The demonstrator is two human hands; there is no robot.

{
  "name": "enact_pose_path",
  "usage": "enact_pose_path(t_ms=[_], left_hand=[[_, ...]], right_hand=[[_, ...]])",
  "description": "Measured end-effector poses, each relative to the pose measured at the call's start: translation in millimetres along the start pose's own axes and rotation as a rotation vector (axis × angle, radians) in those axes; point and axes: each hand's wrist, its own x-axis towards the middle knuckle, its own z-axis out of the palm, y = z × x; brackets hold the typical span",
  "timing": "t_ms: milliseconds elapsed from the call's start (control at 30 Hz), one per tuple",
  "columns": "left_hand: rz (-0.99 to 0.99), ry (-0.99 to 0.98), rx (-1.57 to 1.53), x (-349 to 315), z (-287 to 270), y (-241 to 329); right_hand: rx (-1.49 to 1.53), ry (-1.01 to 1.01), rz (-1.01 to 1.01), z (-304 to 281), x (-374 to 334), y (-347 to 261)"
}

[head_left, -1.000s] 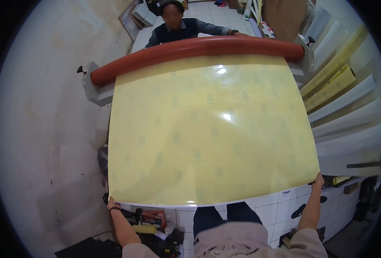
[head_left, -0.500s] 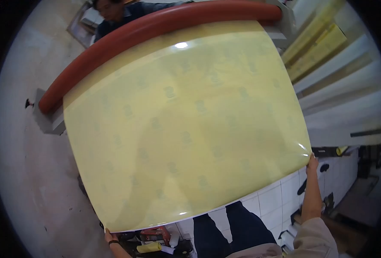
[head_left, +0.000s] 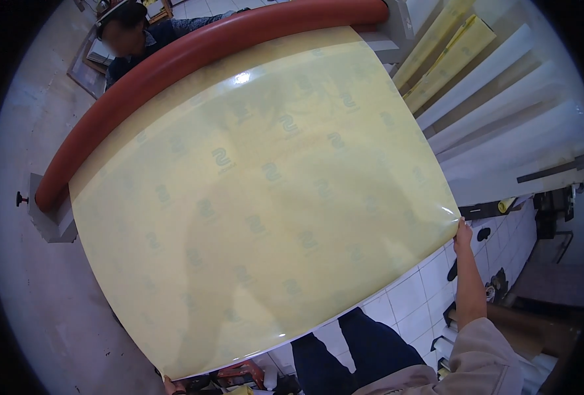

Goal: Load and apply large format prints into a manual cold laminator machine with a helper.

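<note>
Sheet: a wide yellow sheet [head_left: 259, 197] is held taut off the red roller [head_left: 193, 59].
Right hand [head_left: 463, 236]: one corner is pinched.
Left hand [head_left: 171, 384]: grip cannot be told (barely seen).

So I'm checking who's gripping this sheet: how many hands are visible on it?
2: the right hand pinches the yellow sheet at its right corner; the left hand is barely visible under the lower-left corner.

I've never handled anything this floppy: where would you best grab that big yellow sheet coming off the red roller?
Probably at the two near corners of the yellow sheet, coming from its outer side edges. It is wide, thin and glossy, so a mid-edge grip would likely let it sag. The right hand pinches the right corner; the left hand is at the lower left corner.
</note>
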Motion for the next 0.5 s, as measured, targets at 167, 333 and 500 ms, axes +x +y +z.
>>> enact_pose_path(t_ms=[167,333,500], left_hand=[[-0.060,-0.055,-0.047,2.7,-5.9,4.8],[-0.054,-0.098,-0.010,2.5,-11.7,6.7],[0.011,-0.166,-0.068,-4.1,-15.3,12.7]], right_hand=[[-0.019,0.015,-0.006,-0.7,8.2,5.7],[0.061,0.053,0.016,4.4,4.7,4.4],[0.094,0.024,0.013,7.2,4.1,7.1]])
